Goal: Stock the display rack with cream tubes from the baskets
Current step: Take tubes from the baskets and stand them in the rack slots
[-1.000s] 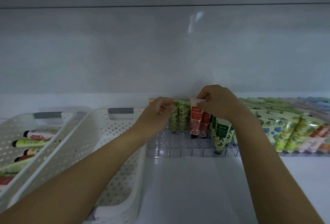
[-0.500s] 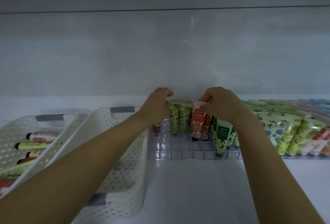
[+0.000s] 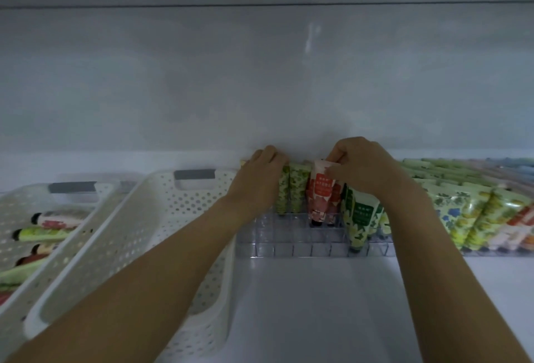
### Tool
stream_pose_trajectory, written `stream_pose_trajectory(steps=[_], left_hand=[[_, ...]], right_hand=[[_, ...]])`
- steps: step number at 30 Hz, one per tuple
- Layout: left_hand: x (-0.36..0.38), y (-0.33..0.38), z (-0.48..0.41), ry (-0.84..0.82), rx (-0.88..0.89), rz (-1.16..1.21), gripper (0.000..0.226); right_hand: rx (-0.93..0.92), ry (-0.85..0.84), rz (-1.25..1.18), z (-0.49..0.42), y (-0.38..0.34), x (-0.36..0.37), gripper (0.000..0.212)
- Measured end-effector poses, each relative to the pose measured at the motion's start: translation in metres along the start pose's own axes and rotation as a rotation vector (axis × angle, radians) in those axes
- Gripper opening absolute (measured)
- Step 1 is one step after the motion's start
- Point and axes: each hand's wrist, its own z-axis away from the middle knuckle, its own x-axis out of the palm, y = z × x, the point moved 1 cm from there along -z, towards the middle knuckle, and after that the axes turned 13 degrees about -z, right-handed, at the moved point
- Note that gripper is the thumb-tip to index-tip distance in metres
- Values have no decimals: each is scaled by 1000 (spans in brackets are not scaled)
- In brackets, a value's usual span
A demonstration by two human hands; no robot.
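A clear plastic display rack (image 3: pixel 291 244) with small square cells stands against the back wall. My right hand (image 3: pixel 361 166) pinches the crimped top of a red and white cream tube (image 3: pixel 319 198) that stands cap-down in a back cell. My left hand (image 3: pixel 260 177) is closed over the top of a tube at the rack's back left corner; that tube is mostly hidden. Two green patterned tubes (image 3: pixel 290 195) stand between my hands. A dark green tube (image 3: pixel 361 218) leans in a front cell.
Two white perforated baskets sit to the left: the nearer basket (image 3: pixel 138 235) looks empty inside, the far-left basket (image 3: pixel 26 212) holds several tubes. Rows of tubes (image 3: pixel 468 206) fill the rack section on the right. White shelf surface (image 3: pixel 318 310) lies in front.
My left hand has moved up and back to the rack's back left corner and closed over a tube top. My right hand has stayed on the red and white tube.
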Motion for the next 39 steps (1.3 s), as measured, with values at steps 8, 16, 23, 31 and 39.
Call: stream_pose_trajectory(steps=[8,16,23,31,39], left_hand=[[-4,2,2,35,7,43,37],[1,-2,1,31,65,62,41],[-1,0,-2,74,71,40,38],[2,0,-6,68,-1,52,44],[1,-1,-5,106,-12,86,34]], right_hand=[[14,-11,8,1,-2,0,7],[34,-14,7,-2,7,-4,11],[22,-21,-7,0,3,-2,9],[10,-84,13,0,0,4,8],[37,-62,16,0,1,6,8]])
